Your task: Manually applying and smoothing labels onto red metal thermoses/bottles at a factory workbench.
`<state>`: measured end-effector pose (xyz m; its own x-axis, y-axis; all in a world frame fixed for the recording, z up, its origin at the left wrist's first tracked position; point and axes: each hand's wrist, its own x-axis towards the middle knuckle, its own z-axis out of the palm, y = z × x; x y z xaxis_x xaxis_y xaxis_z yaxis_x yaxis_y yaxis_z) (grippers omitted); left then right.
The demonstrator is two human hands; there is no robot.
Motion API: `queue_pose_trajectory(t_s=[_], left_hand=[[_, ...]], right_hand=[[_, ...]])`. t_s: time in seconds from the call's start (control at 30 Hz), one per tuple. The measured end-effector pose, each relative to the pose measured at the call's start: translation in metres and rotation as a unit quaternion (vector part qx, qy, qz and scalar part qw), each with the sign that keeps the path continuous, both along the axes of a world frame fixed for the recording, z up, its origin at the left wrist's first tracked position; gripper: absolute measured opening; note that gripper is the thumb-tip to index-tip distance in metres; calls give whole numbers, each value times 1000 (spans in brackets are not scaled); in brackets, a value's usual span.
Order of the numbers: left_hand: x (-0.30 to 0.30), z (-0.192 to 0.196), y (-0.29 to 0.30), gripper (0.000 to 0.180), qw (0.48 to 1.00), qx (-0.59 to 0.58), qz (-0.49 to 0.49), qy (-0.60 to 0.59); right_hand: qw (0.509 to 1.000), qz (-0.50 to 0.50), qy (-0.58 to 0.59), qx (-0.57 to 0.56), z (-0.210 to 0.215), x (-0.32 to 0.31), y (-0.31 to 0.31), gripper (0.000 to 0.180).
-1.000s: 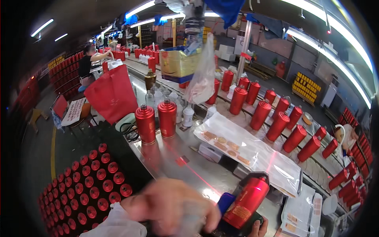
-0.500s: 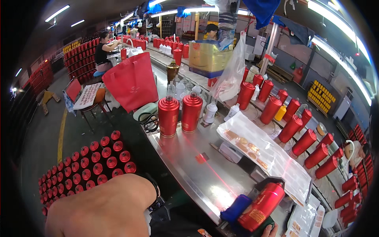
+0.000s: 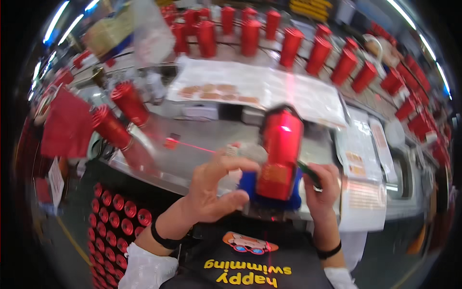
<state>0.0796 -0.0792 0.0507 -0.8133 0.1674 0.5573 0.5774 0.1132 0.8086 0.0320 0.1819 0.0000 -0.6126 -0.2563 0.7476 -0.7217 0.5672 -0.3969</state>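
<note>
A red canister stands in a blue cradle at the near edge of a steel bench, right in front of me. My left hand is curled just left of it, fingertips pinched on a small pale blurred piece against the canister's side. My right hand is at the canister's right side, closed on a dark green handle. A red light spot glows on the canister's upper face.
Two more red canisters stand at the bench's left. A long row of red canisters lines the back. White sheets with brown pieces lie behind, papers at right. A crate of red canisters sits below left.
The view has tipped down and swung right. My left hand rose from the lower left to the canister's side. The canister now fills the middle, with my right hand beside it.
</note>
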Motion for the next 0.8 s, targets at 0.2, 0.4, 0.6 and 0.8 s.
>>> queue_pose_trajectory(t_s=[0.2,0.4,0.6,0.8], left_hand=[[-4,-75,39,70,961,-234,75,126],[4,-89,47,66,928,-307,126,170],[-2,-77,51,49,882,-378,143,244],[-13,-58,59,29,828,-466,92,297]], right_hand=[[918,104,-345,-163,10,12,3,25],[982,120,-121,-84,4,21,8,27],[884,66,-335,-318,-11,15,22,18],[941,48,-242,-231,-8,4,14,21]])
